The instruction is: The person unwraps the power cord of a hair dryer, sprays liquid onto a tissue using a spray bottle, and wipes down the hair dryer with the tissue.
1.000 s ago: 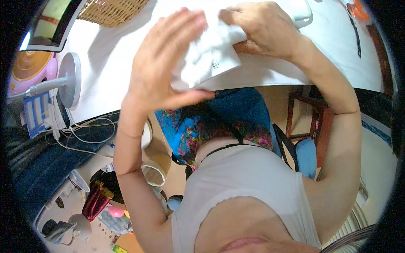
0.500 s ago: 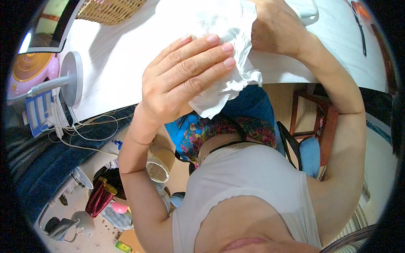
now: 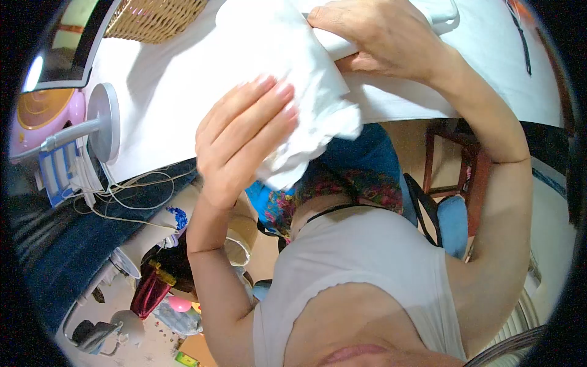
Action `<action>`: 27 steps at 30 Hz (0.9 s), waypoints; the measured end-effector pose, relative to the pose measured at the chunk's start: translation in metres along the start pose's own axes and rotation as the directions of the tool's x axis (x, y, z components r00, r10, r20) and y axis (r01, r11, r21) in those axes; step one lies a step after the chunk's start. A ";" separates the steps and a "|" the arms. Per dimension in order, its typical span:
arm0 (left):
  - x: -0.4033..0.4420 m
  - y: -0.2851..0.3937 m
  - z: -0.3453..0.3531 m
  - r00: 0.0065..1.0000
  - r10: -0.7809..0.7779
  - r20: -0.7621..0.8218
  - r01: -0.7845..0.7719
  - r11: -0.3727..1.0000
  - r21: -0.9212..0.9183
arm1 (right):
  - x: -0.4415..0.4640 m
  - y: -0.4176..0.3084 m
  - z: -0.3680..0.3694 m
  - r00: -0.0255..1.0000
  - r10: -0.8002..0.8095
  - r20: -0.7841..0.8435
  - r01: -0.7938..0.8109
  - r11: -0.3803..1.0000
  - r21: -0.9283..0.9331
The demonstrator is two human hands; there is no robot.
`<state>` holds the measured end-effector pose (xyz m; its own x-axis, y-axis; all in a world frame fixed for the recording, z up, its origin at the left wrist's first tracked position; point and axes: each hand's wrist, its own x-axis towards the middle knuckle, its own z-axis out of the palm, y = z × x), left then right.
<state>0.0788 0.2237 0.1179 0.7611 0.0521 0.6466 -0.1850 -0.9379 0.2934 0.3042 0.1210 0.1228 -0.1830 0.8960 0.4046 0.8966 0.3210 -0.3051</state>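
L hand (image 3: 244,131) is spread flat on a crumpled wht tissue (image 3: 321,113), palm down, fingers nearly straight & close tog., a bit blurred; thumb hidden, so can't tell its pos. R hand (image 3: 388,40) is closed narrow on a wht item (image 3: 331,43), thumb on the upper side, fingers curled at the lower edge; what the item is, can't tell, as hand & tissue cover much of it. Tissue lies btwn the hands, against the item, its loose lower end out past the tbl (image 3: 156,131) edge, above the blue floral cloth (image 3: 367,156) on the lap. Wicker bskt (image 3: 156,18) sits at the far L of the tbl, w/ a screen (image 3: 70,46) just beside it. Grey disc (image 3: 105,122) w/ a rod stands on edge near the L side, pink pot (image 3: 46,119) behind it, cables (image 3: 140,192) hanging below. Far R: thin blk strip (image 3: 523,43) on the tbl. Under & past the tbl edge, R side, a brown stool (image 3: 461,162); lower L, a tan bin (image 3: 239,241) & a dk red bag (image 3: 151,290).
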 end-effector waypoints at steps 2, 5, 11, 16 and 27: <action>-0.014 -0.005 0.003 0.999 0.006 -0.041 -0.007 1.000 -0.019 | 0.000 -0.005 -0.004 0.999 0.036 0.004 -0.036 0.999 0.023; -0.015 -0.001 -0.004 0.999 0.003 0.034 -0.004 1.000 0.006 | 0.001 -0.007 -0.005 1.000 0.021 -0.010 -0.020 0.997 0.076; 0.039 -0.003 0.018 0.968 0.236 0.086 -0.234 0.972 -0.028 | -0.005 0.008 0.007 0.996 0.008 -0.084 0.001 0.994 0.107; 0.054 0.001 0.020 0.933 0.261 0.247 -0.249 0.965 -0.077 | 0.000 0.008 0.006 1.000 -0.024 0.006 0.024 0.998 -0.065; -0.059 -0.042 0.010 0.970 0.227 0.090 -0.237 0.964 0.125 | -0.005 0.001 0.004 0.998 -0.046 -0.038 0.047 0.998 0.038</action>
<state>0.0476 0.2568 0.0603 0.7521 -0.1928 0.6302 -0.2807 -0.9589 0.0416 0.3042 0.1181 0.1171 -0.2085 0.8679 0.4508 0.8707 0.3746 -0.3185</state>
